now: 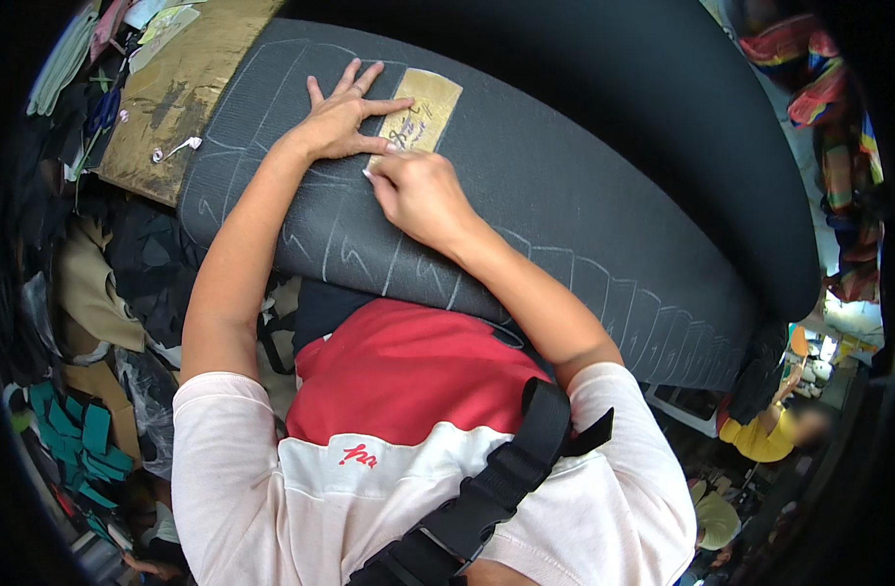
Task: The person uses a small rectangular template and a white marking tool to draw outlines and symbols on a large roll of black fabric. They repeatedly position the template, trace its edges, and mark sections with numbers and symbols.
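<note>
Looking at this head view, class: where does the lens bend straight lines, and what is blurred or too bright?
Head view: the dark sheet's edges and chalk lines curve toward the rim; the corners go black; the left hand, right hand and card are sharp; a person's face at lower right is blurred; the lower-right background looks overexposed.
</note>
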A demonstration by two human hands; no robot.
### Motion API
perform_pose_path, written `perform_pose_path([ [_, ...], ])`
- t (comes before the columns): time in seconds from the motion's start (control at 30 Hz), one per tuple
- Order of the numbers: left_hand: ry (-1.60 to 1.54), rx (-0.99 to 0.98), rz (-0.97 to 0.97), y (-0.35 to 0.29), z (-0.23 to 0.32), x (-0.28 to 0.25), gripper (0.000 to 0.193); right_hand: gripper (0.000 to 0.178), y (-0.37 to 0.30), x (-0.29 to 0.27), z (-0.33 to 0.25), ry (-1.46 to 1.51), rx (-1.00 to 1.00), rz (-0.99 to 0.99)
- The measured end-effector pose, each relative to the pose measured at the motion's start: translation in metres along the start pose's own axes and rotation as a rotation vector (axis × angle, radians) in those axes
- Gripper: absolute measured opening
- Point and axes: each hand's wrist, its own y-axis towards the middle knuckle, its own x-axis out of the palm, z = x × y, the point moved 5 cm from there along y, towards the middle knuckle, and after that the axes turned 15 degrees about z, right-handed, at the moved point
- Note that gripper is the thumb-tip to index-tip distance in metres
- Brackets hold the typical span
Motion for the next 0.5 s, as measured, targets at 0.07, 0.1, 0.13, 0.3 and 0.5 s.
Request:
perform_pose_path([
  [0.07,-0.004,-0.006,-0.014,-0.001,0.003,-0.002,0.072,0.013,-0.002,0.012,0.003,-0.116,0.082,-0.083],
  [0.1,0.001,-0.01,-0.009,-0.001,0.006,-0.004,0.072,0.013,-0.005,0.012,0.002,-0.185,0.054,-0.093],
  [0.13,0.005,-0.018,-0.014,-0.001,0.009,-0.006,0.073,0.014,-0.011,0.009,0.003,-0.282,0.074,-0.154],
  [0.3,0.089,-0.129,0.039,0.007,0.033,-0.013,0.077,0.012,-0.022,-0.045,0.023,-0.39,0.318,-0.177],
  [0.5,-0.543,-0.461,0.12,0.018,0.041,-0.012,0.033,0.014,-0.01,-0.095,0.056,-0.029,0.552,0.129],
])
